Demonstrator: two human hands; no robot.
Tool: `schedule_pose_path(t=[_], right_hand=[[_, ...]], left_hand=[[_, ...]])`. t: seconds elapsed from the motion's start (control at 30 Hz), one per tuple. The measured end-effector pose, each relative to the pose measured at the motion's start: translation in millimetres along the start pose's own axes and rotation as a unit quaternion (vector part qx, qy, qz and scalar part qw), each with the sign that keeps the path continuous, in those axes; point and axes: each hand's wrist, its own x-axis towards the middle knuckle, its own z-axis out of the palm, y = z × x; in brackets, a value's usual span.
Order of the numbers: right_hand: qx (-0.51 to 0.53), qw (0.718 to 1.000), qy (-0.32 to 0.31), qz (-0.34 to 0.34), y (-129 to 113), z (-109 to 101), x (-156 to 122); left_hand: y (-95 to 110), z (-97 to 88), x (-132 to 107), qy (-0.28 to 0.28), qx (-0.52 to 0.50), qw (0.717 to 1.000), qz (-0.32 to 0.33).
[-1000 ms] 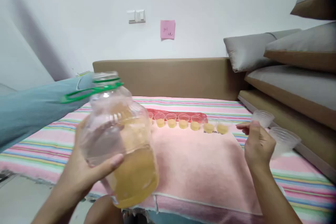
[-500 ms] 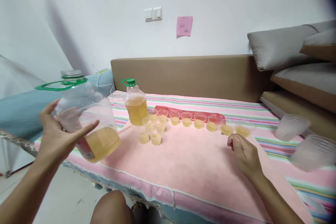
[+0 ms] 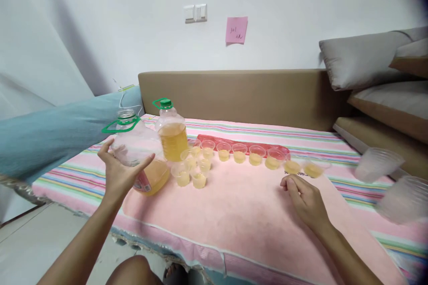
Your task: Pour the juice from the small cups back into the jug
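Note:
My left hand [image 3: 122, 169] is wrapped round a large clear plastic jug [image 3: 140, 147] with a green handle ring and no cap, partly full of yellow liquid. The jug leans slightly; whether its base touches the pink cloth, I cannot tell. Beside it stands a second jug [image 3: 174, 140], capped in green and fuller. Clear plastic cups [image 3: 199, 179] with a little yellow liquid in each form a cluster and a row running right. Below the row's right end, my right hand [image 3: 306, 198] is closed with fingers curled; anything inside is hidden.
A pink cloth [image 3: 234, 222] covers part of the striped bedding [image 3: 80, 173]. A red plastic wrapper [image 3: 247, 143] lies behind the cups. At right are two stacks of clear cups [image 3: 377, 164] and grey cushions [image 3: 364, 58]. A brown headboard [image 3: 234, 98] lines the wall.
My left hand has carried the uncapped jug right, closer to the capped jug, and made it more upright. My right hand has shifted slightly left and stays closed.

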Motion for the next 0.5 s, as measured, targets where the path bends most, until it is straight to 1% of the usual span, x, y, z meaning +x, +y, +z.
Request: schedule_pose_path(t=[0.13,0.23,0.4,0.5], right_hand=[[-0.001,1.000,-0.006,-0.005,-1.0,1.8,-0.2],[-0.003,1.000,-0.012,-0.004,-2.1,2.5,-0.4],[-0.013,1.000,-0.016,-0.001,-4.0,5.3,-0.5],[-0.018,1.000,-0.016,-0.001,-4.8,2.8,-0.3]], left_hand=[[-4.1,11.7,-9.5,0.040,-0.004,0.999,-0.001],[-6.9,17.4,-13.1,0.060,-0.005,0.998,0.013],[-5.3,22.9,-16.5,0.054,-0.020,0.998,0.036],[-8.2,23.1,-16.2,0.052,-0.019,0.997,0.048]])
